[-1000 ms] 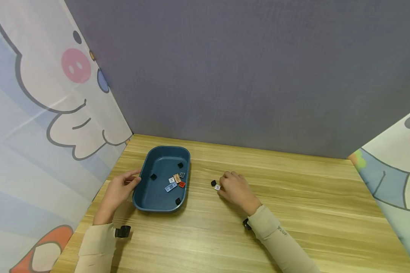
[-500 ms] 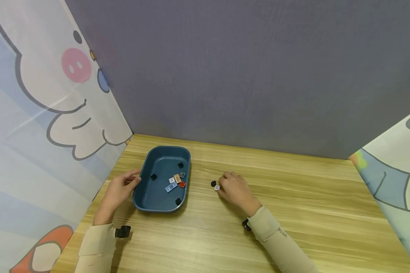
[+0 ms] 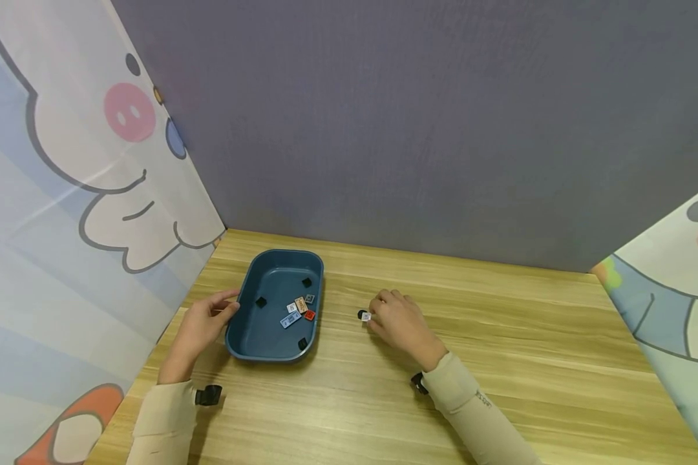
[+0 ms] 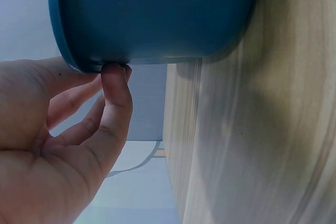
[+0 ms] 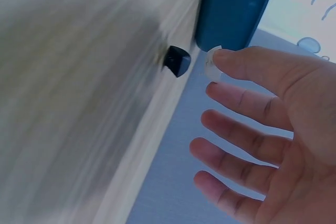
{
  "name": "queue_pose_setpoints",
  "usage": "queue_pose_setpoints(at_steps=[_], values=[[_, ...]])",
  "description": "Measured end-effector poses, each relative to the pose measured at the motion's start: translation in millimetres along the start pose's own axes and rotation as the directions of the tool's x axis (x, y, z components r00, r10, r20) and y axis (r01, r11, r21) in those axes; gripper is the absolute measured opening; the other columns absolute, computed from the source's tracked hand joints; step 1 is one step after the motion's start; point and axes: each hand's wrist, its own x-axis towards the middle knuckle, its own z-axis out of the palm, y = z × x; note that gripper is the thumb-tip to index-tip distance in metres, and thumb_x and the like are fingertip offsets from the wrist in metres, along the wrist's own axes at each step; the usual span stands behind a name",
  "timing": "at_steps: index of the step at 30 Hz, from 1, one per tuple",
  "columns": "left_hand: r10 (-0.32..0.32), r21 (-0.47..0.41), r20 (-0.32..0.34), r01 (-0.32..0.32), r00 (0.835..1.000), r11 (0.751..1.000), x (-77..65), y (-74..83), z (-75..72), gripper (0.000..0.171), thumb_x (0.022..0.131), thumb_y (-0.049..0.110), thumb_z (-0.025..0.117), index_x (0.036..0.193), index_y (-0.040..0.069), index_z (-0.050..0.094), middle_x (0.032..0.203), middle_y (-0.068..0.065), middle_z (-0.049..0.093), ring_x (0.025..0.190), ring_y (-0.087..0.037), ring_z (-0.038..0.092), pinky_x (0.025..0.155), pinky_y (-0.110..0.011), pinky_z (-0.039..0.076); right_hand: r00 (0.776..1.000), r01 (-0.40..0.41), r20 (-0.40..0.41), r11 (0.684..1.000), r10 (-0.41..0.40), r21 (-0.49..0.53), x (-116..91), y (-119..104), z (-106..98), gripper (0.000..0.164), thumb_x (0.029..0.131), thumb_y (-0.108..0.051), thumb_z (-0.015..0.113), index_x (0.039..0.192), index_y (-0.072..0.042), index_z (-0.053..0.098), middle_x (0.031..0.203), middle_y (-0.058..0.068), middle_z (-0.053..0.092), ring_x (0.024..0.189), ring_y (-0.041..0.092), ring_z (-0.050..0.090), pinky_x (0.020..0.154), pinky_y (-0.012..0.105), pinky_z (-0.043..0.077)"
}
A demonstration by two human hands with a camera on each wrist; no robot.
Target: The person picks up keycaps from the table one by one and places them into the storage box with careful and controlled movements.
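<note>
My left hand [image 3: 200, 326] is at the left side of a dark blue bin [image 3: 241, 354], fingers loosely bent. In the left wrist view, its fingertips [image 4: 114, 77] touch the bin's outer wall just at the rim. My right hand [image 3: 401, 326] pinches a small white keycap [image 3: 366, 317] between thumb and index finger; the thumb covers part of it in the right wrist view. The other fingers stay spread. A black keycap [image 5: 177, 61] sits on the table just left of the held one, partly hidden behind it in the head view.
Several keycaps lie inside the bin, among them a long blue one [image 3: 290, 320], an orange one [image 3: 301, 305] and a red one [image 3: 309, 315]. The wooden table [image 3: 500, 323] runs back to a grey panel [image 3: 419, 129]. A cartoon-printed sheet [image 3: 52, 271] hangs at the left.
My right hand has shifted slightly left with the white keycap, which now overlaps the black one in the head view. My left hand and the bin have stayed in place.
</note>
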Motion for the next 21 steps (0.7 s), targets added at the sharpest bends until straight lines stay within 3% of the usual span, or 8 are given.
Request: queue_pose_setpoints(at_steps=[8,21], values=[[-0.012,0.002,0.002,0.012,1.0,1.0,0.0,0.5,-0.1,0.038,0.103,0.019,0.061,0.135,0.0,0.062,0.107,-0.021,0.071,0.098,-0.038,0.068,0.072,-0.038,0.053,0.995,0.065,-0.079,0.998,-0.065,-0.005,5,-5,-6,0.015,0.09,-0.024,0.077,0.099,-0.013,0.074,0.105,0.004,0.065,0.094,0.023,0.062,0.079,0.041,0.053],[-0.016,-0.005,0.015,0.016,1.0,1.0,-0.8,1.3,-1.0,0.039,0.103,0.02,0.059,0.136,0.0,0.06,0.109,-0.022,0.07,0.099,-0.039,0.067,0.072,-0.037,0.053,0.992,0.091,-0.084,0.996,-0.091,-0.002,32,-34,-27,0.02,0.093,-0.03,0.074,0.102,-0.013,0.074,0.109,0.004,0.064,0.096,0.022,0.061,0.085,0.041,0.052]])
